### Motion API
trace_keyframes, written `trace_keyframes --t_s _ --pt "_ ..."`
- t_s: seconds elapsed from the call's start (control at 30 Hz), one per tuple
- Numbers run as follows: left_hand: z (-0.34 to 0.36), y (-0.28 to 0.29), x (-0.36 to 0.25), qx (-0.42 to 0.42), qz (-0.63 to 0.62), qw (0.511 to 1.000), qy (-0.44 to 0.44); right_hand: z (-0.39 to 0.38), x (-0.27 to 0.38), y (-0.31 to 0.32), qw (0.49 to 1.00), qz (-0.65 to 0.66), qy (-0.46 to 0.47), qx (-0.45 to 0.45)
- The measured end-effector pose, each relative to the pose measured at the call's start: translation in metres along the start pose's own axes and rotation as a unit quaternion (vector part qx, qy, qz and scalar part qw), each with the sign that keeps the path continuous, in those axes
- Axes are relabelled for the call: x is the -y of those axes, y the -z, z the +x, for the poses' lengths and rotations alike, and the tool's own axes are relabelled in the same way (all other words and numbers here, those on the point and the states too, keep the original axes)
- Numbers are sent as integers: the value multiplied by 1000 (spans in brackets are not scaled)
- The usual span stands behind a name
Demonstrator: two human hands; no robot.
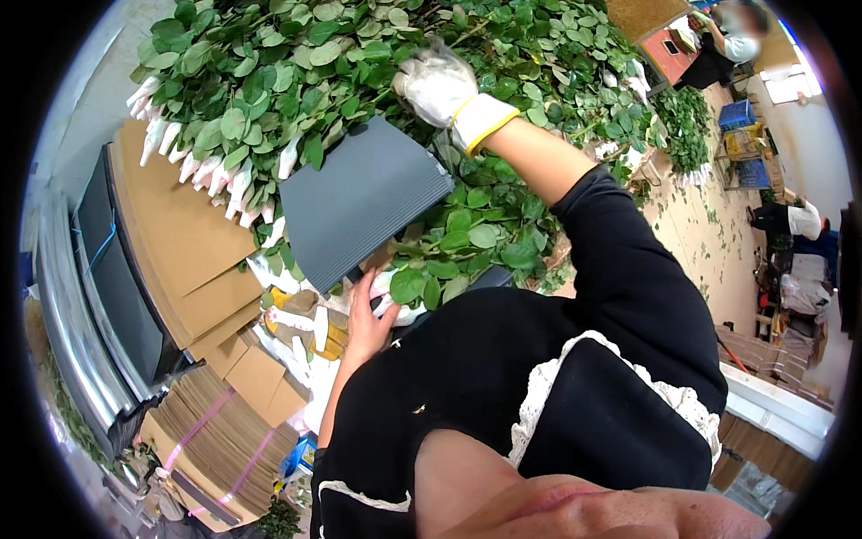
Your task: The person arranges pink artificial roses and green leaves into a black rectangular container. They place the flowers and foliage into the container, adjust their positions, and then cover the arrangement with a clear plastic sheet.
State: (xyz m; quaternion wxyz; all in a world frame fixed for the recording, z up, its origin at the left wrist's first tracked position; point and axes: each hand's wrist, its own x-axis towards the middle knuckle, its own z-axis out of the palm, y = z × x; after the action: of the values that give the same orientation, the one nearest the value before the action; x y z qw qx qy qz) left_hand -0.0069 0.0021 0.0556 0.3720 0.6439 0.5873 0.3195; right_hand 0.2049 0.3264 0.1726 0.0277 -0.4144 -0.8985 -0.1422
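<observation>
My left hand (366,323) is bare. Its thumb and fingers are apart and rest against white-wrapped flower heads (384,286), just below the lower edge of a grey ribbed sheet (364,202). On my right hand (440,88) is a white work glove with a yellow-edged cuff. It reaches into the leafy stems (350,54) beyond the sheet; blur and leaves hide its fingertips, so its grip is unclear. A leafy bunch (489,229) lies between the sheet and my body. More heads in white sleeves (215,175) stick out at the left of the pile.
Flat brown cardboard sheets (180,234) lie at left, beside a strapped cardboard stack (211,440). A yellow-and-grey glove (332,332) lies by my left hand. At far right are a person in white (805,220), another person (741,47) at a red table (669,58), and blue crates (736,115).
</observation>
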Motion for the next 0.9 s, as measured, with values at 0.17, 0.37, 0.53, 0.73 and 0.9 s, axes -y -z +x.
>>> trace_keyframes --t_s 0.17,0.37,0.53,0.73,0.9 --pt "6 -3 11 -9 21 995 -96 -13 -5 -49 984 43 11 175" --pt "3 -7 5 -20 17 996 -88 1 26 -41 986 113 -37 118" --pt "-4 -9 11 -31 35 995 -93 -22 -10 9 984 8 -22 177" --pt "5 -14 17 -63 33 988 -134 -65 -153 52 946 -72 -270 166" --pt "2 -2 4 -51 -11 998 -34 -110 -193 131 918 -107 -359 -129"
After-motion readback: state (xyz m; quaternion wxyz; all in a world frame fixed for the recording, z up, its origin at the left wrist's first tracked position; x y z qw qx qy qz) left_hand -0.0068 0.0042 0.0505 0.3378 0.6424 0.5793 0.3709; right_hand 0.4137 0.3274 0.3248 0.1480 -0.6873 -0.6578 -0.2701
